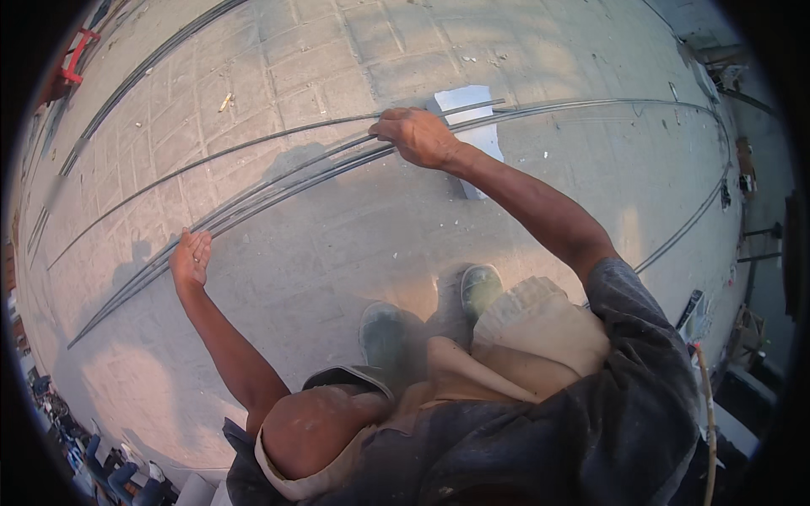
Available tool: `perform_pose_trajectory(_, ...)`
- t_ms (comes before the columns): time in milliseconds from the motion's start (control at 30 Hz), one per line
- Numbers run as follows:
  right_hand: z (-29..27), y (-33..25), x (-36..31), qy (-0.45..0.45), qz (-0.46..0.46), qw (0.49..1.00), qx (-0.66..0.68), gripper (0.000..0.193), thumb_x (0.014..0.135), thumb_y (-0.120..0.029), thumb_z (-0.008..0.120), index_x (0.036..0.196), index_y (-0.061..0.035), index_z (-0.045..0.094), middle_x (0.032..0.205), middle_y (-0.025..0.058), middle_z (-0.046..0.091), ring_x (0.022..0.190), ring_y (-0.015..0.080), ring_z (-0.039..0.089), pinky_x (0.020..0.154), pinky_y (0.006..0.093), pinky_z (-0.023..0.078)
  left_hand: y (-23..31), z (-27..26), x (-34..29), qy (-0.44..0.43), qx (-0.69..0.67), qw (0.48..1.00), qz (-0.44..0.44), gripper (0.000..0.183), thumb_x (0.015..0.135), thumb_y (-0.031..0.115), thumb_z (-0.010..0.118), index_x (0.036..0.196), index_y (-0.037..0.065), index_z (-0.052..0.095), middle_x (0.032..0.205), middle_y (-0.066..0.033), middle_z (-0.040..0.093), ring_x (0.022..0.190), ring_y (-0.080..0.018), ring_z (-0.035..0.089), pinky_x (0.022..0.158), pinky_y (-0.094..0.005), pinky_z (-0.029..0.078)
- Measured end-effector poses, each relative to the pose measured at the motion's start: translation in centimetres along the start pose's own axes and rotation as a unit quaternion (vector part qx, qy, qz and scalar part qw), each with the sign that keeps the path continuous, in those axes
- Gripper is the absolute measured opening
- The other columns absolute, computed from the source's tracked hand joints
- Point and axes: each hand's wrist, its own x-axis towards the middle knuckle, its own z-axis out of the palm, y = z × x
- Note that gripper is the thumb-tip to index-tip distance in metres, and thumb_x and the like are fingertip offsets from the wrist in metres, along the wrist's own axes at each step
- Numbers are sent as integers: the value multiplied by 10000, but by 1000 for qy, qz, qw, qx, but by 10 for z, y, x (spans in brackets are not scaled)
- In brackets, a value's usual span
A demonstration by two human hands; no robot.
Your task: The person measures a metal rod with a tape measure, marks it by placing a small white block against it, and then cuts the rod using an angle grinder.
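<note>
A bundle of several long, thin metal rods (274, 187) slants across the paved ground in front of me. My right hand (415, 137) is closed around the bundle, with rods running out on both sides. Farther left, my left hand (191, 257) lies against the same rods, its fingers straight and held together; a ring shows on one finger. Beyond the left hand, the rods come together near their lower-left ends. A pale sheet or flat board (474, 139) lies on the ground under the rods, partly hidden by my right hand and forearm.
A separate thin rod (211, 158) lies beyond the bundle. More long rods (139, 74) run along the far left, near a red object (78, 57). At right, rods (724, 139) bend around in a loop. Clutter lines the right rim and lower-left corner. Dusty boots (481, 288) stand below.
</note>
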Motion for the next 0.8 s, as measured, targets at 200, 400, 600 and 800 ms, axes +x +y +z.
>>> perform_pose_trajectory(200, 37, 42, -64, 69, 27, 995, -63, 240, 828, -41, 555, 1016, -117, 683, 1010, 39, 667, 1026, 260, 577, 862, 394, 467, 14, 113, -60, 52, 435, 769, 465, 358, 980, 273, 576, 1159, -35, 612, 1056, -161, 679, 959, -274, 661, 808, -367, 509)
perform_pose_trajectory(400, 56, 28, -46, 118, 17, 993, 17, 216, 809, -14, 555, 948, -102, 695, 970, 50, 672, 999, 265, 581, 847, 386, 474, -5, 192, -95, -218, 482, 710, 465, 439, 991, 381, 524, 1247, 35, 608, 1285, -172, 598, 1195, -351, 561, 1002, -432, 434)
perform_pose_trajectory(600, 49, 40, -59, 121, 63, 990, 35, 184, 830, -104, 622, 1006, -62, 653, 1041, 72, 627, 1065, 274, 551, 898, 428, 437, -21, 237, -98, -322, 544, 641, 435, 535, 981, 467, 501, 1252, 16, 597, 1254, -164, 618, 1183, -358, 562, 980, -431, 447)
perform_pose_trajectory(800, -14, 19, -146, 222, 407, 878, -117, 893, 751, -436, 786, 1350, 49, 336, 1286, 216, 444, 1258, 346, 408, 976, 482, 386, -7, 271, -93, -400, 585, 617, 342, 648, 955, 583, 485, 1214, 3, 615, 1147, -206, 646, 1125, -338, 597, 953, -421, 457)
